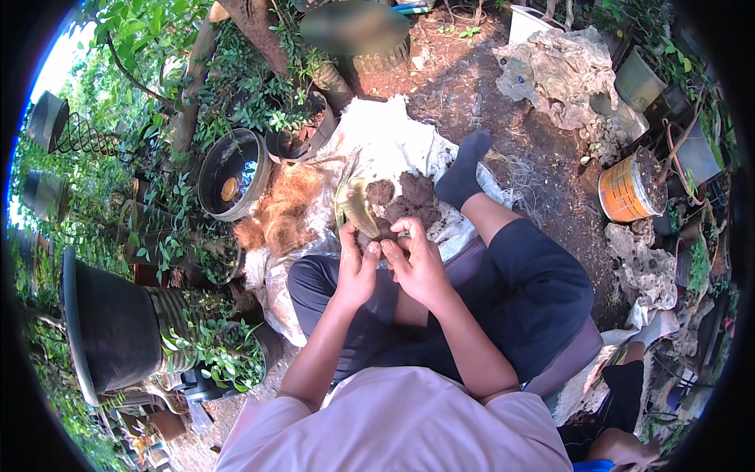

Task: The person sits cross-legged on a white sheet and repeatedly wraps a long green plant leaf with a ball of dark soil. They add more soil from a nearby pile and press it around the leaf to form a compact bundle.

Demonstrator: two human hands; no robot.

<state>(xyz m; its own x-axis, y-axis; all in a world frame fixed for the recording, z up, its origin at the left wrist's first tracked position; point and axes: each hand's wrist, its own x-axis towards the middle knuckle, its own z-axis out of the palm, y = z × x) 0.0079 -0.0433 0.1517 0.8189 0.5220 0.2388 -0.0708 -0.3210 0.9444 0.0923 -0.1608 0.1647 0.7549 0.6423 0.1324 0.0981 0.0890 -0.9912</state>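
Observation:
I sit on the ground with a white sack spread in front of me. My left hand and my right hand meet over my lap, both closed around the base of a small plant with a yellow-green leaf that sticks up and away from me. A clump of dark brown soil lies on the sack just past my fingers. A heap of orange-brown coconut fibre lies to the left of the plant.
A round metal basin and a potted green plant stand at the left back. A big black pot lies at my left. An orange bucket of soil and crumpled sheets stand at the right. Another person's hand is at the lower right.

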